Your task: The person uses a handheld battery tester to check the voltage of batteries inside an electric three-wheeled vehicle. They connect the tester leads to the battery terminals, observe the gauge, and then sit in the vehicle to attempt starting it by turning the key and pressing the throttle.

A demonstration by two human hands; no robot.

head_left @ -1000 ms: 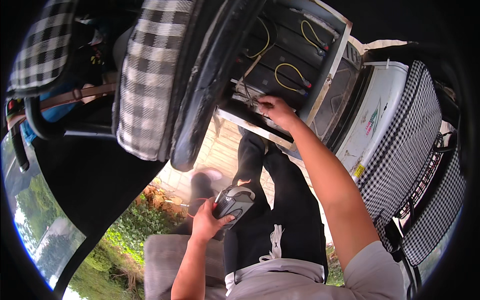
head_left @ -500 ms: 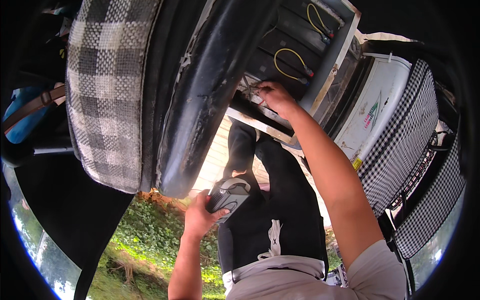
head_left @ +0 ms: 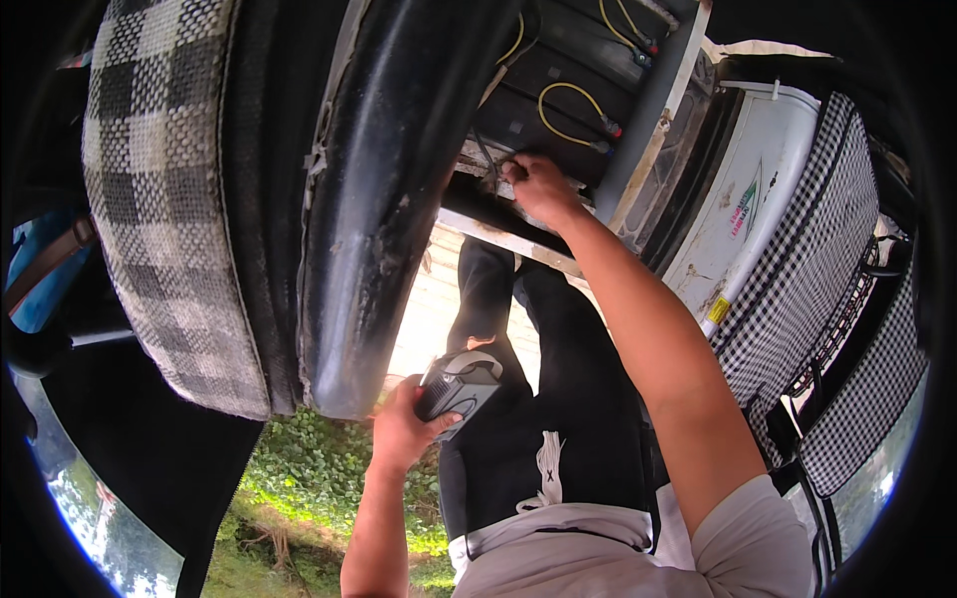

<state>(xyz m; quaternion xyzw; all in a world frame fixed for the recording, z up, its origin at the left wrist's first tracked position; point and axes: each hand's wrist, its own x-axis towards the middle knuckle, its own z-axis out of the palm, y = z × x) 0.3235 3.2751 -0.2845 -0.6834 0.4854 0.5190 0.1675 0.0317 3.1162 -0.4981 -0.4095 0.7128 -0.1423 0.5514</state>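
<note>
Left hand clamped on a grey handheld tool; right hand fingers together on wiring

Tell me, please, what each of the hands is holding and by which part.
The left hand grips a small grey and black device around its lower end. The right hand reaches into the open battery compartment; whether it grips anything cannot be told.

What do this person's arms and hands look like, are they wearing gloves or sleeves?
No gloves: the left hand and right hand are bare, with no rings or watch showing. Both forearms are uncovered too. A short light grey sleeve covers only the right upper arm.
</note>
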